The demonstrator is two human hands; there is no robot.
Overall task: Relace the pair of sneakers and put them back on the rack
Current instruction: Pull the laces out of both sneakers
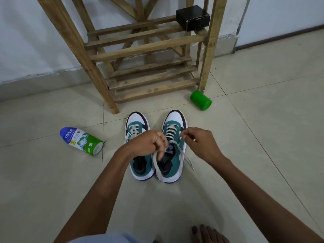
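Sneakers (140,155) under hands: teal, white, black; laces (172,132) off-white. Bottle (81,141) left of hands: blue, white, green. Jar (201,100) beyond hands: green. Box (192,19): black.

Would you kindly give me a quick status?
Both hands, left and right, pinch lace ends. Right sneaker laced, untied. Rack ahead, unobstructed.
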